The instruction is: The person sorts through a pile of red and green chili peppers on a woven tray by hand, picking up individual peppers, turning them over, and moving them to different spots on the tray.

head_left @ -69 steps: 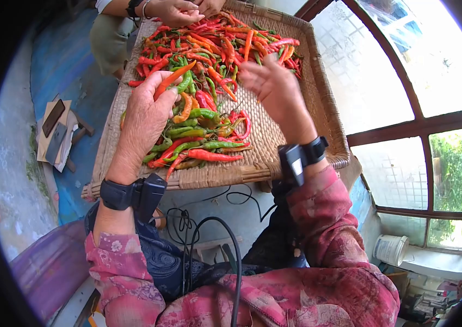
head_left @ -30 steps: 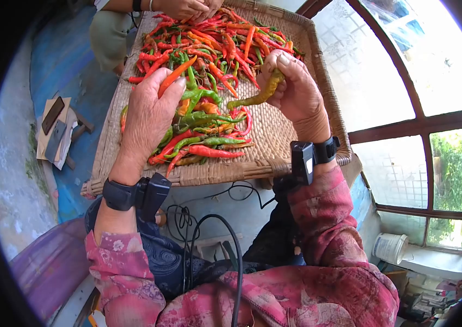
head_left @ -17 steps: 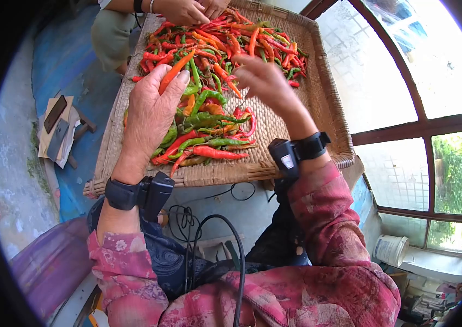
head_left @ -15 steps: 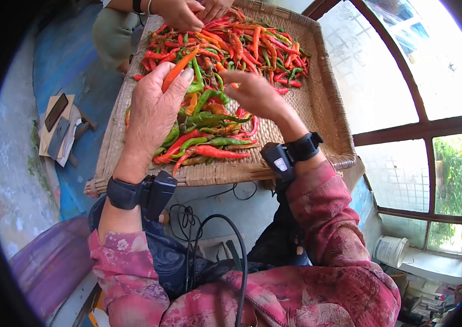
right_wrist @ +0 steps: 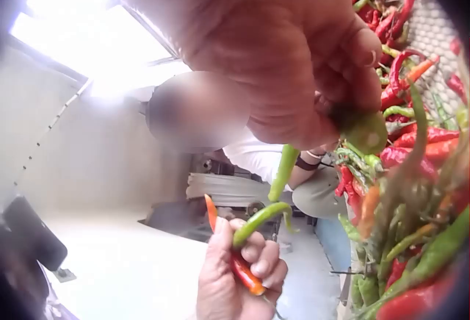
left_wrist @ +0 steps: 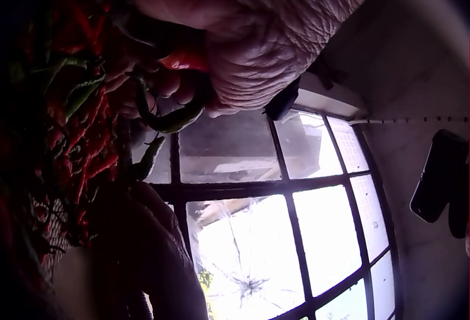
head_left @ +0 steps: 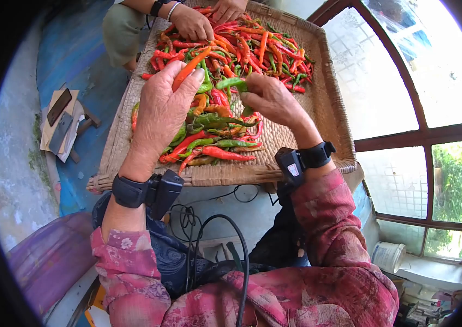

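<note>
My left hand (head_left: 160, 111) grips an orange-red chili (head_left: 190, 68) whose tip points up and away. In the right wrist view, a curved green chili (right_wrist: 258, 221) sits in that hand's fingers too. Over the heap's right side, my right hand (head_left: 277, 101) pinches a light green chili (head_left: 230, 83) by one end. Below both hands lies a loose group of green and red chilies (head_left: 225, 154) near the basket's front rim. A bigger heap of mostly red chilies (head_left: 291, 60) covers the far part of the woven basket (head_left: 329, 103).
Across the basket, another person's hands (head_left: 193, 24) reach into the far chilies. Phones (head_left: 59, 106) lie on a small stool at left. Framed windows (head_left: 394, 136) run along the right. A black cable (head_left: 242, 240) loops over my lap.
My right hand let go of a yellowish-green chili, moved left over the basket, and now holds a light green one. My left hand keeps its orange-red chili. The other person's hands lowered into the heap.
</note>
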`<state>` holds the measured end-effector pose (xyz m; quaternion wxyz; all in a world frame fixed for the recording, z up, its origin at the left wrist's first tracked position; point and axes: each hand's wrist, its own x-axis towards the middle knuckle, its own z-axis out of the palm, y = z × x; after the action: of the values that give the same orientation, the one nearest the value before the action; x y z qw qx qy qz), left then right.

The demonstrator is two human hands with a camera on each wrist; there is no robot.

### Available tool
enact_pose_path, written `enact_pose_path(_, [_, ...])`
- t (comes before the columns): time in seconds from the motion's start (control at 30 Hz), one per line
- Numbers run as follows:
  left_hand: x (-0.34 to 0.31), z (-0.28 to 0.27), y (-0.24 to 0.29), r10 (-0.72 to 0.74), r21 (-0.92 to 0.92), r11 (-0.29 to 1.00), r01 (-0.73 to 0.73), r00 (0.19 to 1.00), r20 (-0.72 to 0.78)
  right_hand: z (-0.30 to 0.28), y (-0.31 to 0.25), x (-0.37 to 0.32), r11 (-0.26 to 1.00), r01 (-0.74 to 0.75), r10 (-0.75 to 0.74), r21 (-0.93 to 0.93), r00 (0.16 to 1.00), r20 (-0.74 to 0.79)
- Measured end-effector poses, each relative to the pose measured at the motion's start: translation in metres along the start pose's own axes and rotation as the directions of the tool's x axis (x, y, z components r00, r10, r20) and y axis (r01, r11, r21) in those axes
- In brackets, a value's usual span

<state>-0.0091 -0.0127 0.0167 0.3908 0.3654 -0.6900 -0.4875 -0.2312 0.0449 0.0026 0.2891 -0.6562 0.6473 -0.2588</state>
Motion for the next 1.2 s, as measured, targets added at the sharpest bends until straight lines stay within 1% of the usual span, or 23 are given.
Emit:
enact_pose_path(0.03, [-0.001,0.001,0.001,0.003,-0.003,1.000,-0.003,1.000,0.005,-0.005,-0.002,-0.002,0.994,-0.005,0.003,0.111,1.000,0.024])
enact_pose_path(0.07, [-0.001,0.002,0.003,0.006,-0.006,1.000,-0.006,1.000,0.011,-0.015,-0.005,-0.010,0.980,-0.101,0.091,0.174,0.994,0.064])
enact_pose_path(0.17, [-0.002,0.004,0.004,-0.010,0.036,0.999,0.009,1.000,0.026,-0.028,0.000,-0.015,0.919,-0.112,0.113,0.378,0.993,0.020])
enact_pose_path(0.2, [-0.002,0.005,0.004,-0.014,0.030,0.999,0.014,1.000,0.018,-0.029,0.006,-0.009,0.792,-0.053,0.160,0.608,0.980,-0.123])
enact_pose_path(0.23, [-0.002,0.007,0.004,-0.019,0.024,1.000,0.019,1.000,0.008,-0.029,0.012,-0.004,0.517,0.105,0.216,0.850,0.945,-0.248])
enact_pose_path(0.3, [-0.002,0.007,0.002,-0.013,0.014,1.000,0.013,1.000,0.007,-0.032,0.011,-0.002,0.455,0.196,0.343,0.868,0.861,-0.375])
enact_pose_path(0.37, [-0.001,0.007,0.001,-0.010,0.005,1.000,0.010,1.000,0.006,-0.022,0.011,0.001,0.684,0.059,0.255,0.727,0.914,-0.314])
enact_pose_path(0.4, [-0.001,0.008,0.001,-0.005,0.004,1.000,0.005,1.000,0.008,-0.014,0.008,0.001,0.810,-0.030,0.181,0.585,0.963,-0.200])
enact_pose_path(0.43, [0.000,0.008,0.001,0.000,0.003,1.000,0.000,1.000,0.011,-0.003,0.005,0.003,0.886,-0.059,0.108,0.459,0.991,-0.083])
enact_pose_path(0.47, [0.001,0.009,0.001,-0.001,0.004,1.000,0.001,1.000,0.014,0.009,0.002,0.005,0.926,-0.133,0.126,0.352,0.991,0.043])
enact_pose_path(0.5, [0.001,0.009,0.002,-0.001,0.001,1.000,0.001,1.000,0.013,0.022,0.006,0.010,0.996,-0.041,0.039,0.081,0.999,0.030])
enact_pose_path(0.57, [0.001,0.009,0.004,-0.005,0.000,1.000,0.005,1.000,0.006,0.040,0.002,0.011,0.993,-0.054,0.058,-0.104,0.998,0.036])
enact_pose_path(0.6, [0.000,0.009,0.005,-0.014,0.008,1.000,0.014,1.000,0.008,0.046,0.003,0.010,0.993,-0.049,0.054,-0.103,0.998,0.040])
enact_pose_path(0.67, [0.001,0.008,0.002,0.009,0.039,0.999,-0.008,1.000,-0.015,0.055,0.005,0.009,0.981,0.049,-0.050,-0.187,0.999,-0.001])
enact_pose_path(0.77, [0.001,0.003,0.003,-0.015,0.018,1.000,0.016,1.000,-0.009,0.050,-0.003,0.010,0.991,-0.018,0.014,-0.129,1.000,-0.028])
enact_pose_path(0.83, [0.002,0.001,0.002,0.002,0.016,1.000,-0.002,1.000,-0.031,0.035,-0.020,0.004,0.991,-0.015,0.008,-0.135,0.998,-0.055])
enact_pose_path(0.9, [0.003,-0.001,0.002,0.022,0.011,1.000,-0.022,0.999,-0.049,0.021,-0.028,-0.005,1.000,-0.026,0.025,-0.001,0.993,-0.114])
enact_pose_path(0.97, [0.005,-0.003,0.002,0.050,0.038,0.998,-0.047,0.995,-0.082,0.010,-0.028,-0.012,0.994,0.053,-0.030,0.098,0.976,-0.217])
enact_pose_path(1.03, [0.005,-0.002,0.002,0.061,0.018,0.998,-0.059,0.994,-0.091,0.003,-0.027,-0.015,0.948,0.134,-0.039,0.289,0.949,-0.312])
enact_pose_path(1.07, [0.005,-0.001,0.002,0.071,0.003,0.997,-0.071,0.992,-0.101,-0.002,-0.027,-0.021,0.915,0.078,0.043,0.397,0.957,-0.287])
enact_pose_path(1.1, [0.005,0.000,0.001,0.073,0.000,0.997,-0.074,0.992,-0.099,-0.001,-0.027,-0.023,0.916,0.078,0.044,0.394,0.956,-0.291])
enact_pose_path(1.17, [0.006,0.001,-0.002,0.081,0.082,0.994,-0.074,0.993,-0.088,0.004,-0.026,-0.025,0.775,0.159,0.042,0.612,0.953,-0.301])
enact_pose_path(1.2, [0.005,0.002,0.001,0.083,0.082,0.994,-0.076,0.993,-0.086,0.005,-0.026,-0.026,0.784,0.188,-0.001,0.592,0.954,-0.301])
